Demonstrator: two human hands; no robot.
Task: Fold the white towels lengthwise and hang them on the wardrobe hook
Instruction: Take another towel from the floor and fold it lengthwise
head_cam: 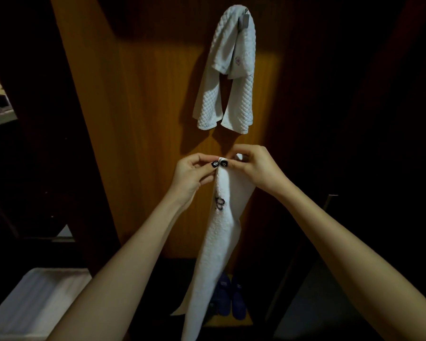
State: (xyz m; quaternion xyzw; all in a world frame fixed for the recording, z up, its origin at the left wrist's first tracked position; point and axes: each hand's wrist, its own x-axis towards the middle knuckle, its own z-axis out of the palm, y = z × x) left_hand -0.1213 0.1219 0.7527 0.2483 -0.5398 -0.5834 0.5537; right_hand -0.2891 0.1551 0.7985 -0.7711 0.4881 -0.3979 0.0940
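A white towel (pixel 217 242) with a small dark embroidered mark hangs straight down in front of me, folded into a narrow strip. My left hand (pixel 192 175) and my right hand (pixel 256 168) pinch its top corners together, thumbs touching. Above them, folded white towels (pixel 225 77) with a quilted texture hang over a metal hook (pixel 244 20) on the orange wooden wardrobe panel (pixel 153 119).
A white surface (pixel 35 299) lies at the lower left. A pair of dark blue slippers (pixel 231 296) sits on the wardrobe floor behind the hanging towel. Dark wardrobe parts flank the panel, with a metal handle (pixel 328 203) at the right.
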